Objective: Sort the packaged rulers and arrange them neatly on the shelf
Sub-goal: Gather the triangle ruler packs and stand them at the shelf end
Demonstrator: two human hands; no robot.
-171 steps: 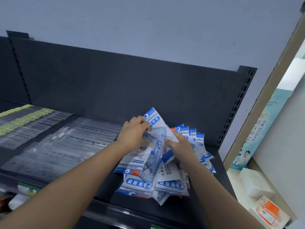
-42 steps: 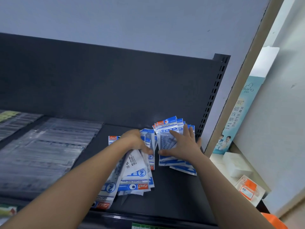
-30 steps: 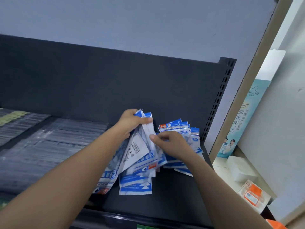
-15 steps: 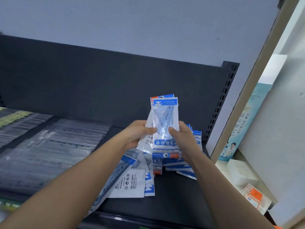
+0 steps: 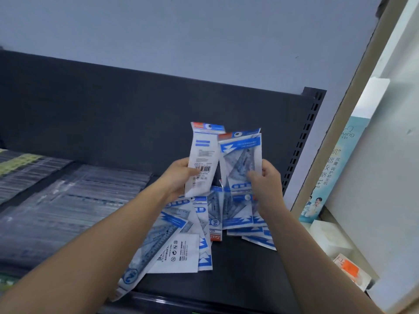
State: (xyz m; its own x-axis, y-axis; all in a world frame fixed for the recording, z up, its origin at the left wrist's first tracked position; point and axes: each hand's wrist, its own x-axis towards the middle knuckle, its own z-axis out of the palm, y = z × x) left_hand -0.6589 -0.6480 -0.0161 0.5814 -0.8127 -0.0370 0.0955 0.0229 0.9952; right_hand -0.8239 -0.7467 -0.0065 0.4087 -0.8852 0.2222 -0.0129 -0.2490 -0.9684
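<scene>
**A:** What are the hands doing?

**B:** The left hand [image 5: 179, 177] is holding one ruler packet [image 5: 202, 155] upright above the shelf [image 5: 238, 275]. The packet's white back with the barcode is facing the camera. The grip is clamped on its lower half, and the thumb is lying beside the barcode.

**A:** And the other hand?

**B:** The right hand [image 5: 268, 185] is pinching a second packet [image 5: 240, 155] with the blue front showing. It is just at 3 o'clock from the first and overlapping it a little near the top. If another is hiding behind it, I cannot tell.

**A:** Where are the others?

**B:** A pile of packets [image 5: 181, 232] is lying fanned out on the shelf, at 6 o'clock from the raised ones. Long clear packets [image 5: 68, 200] are lying in rows at 9 o'clock.
</scene>
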